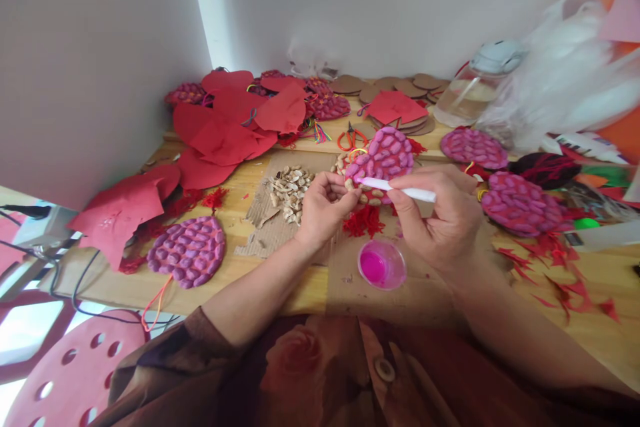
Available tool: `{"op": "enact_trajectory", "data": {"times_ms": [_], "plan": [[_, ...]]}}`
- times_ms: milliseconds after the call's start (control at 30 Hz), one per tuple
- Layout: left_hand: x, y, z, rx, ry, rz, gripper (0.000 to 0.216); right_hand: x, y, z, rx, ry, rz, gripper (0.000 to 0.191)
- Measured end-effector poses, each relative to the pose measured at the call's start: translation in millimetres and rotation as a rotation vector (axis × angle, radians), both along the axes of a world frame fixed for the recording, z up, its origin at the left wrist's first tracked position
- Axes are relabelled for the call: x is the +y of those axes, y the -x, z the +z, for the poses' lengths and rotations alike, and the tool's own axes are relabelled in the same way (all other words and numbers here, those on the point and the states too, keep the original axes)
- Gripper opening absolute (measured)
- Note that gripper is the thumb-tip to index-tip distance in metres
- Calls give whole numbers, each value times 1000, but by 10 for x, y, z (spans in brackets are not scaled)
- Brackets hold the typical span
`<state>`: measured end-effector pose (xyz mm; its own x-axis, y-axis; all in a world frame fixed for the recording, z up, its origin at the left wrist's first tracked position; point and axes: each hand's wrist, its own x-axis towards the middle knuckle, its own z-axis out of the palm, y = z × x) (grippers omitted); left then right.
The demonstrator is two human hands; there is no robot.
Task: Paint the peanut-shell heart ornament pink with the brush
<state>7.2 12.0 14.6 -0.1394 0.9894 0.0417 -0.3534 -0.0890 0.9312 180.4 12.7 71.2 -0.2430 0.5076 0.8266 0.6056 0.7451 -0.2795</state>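
My left hand (pixel 323 203) pinches the lower edge of a heart-shaped piece covered in peanut shells (pixel 383 157), most of them painted pink. My right hand (pixel 440 217) is closed round a white brush handle (pixel 400 188) whose tip points left at the piece's unpainted shells. A small clear cup of pink paint (pixel 381 265) stands on brown cardboard just below both hands. A red tassel (pixel 364 220) hangs from the piece.
A pile of peanut shells (pixel 290 190) lies on cardboard to the left. Finished pink pieces (pixel 187 252) (pixel 523 203) lie on both sides. Red paper hearts (pixel 235 127), orange scissors (pixel 351 139), a water jug (pixel 475 83) and cardboard discs fill the back. A red stool (pixel 70 373) is lower left.
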Motion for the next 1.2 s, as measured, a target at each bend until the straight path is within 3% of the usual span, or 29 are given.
{"op": "enact_trajectory", "data": {"times_ms": [267, 500, 633, 1200], "plan": [[-3, -3, 8, -37, 3, -1, 43, -10, 4, 12, -16, 16, -19, 6], [-13, -5, 27, -16, 1, 13, 43, -22, 54, -7, -98, -70, -21, 3], [-6, -9, 22, -26, 6, 18, 45, -29, 37, -4, -104, -129, -9, 11], [1, -11, 7, -37, -14, 12, 44, -42, 42, 3, -113, -118, -9, 8]]}}
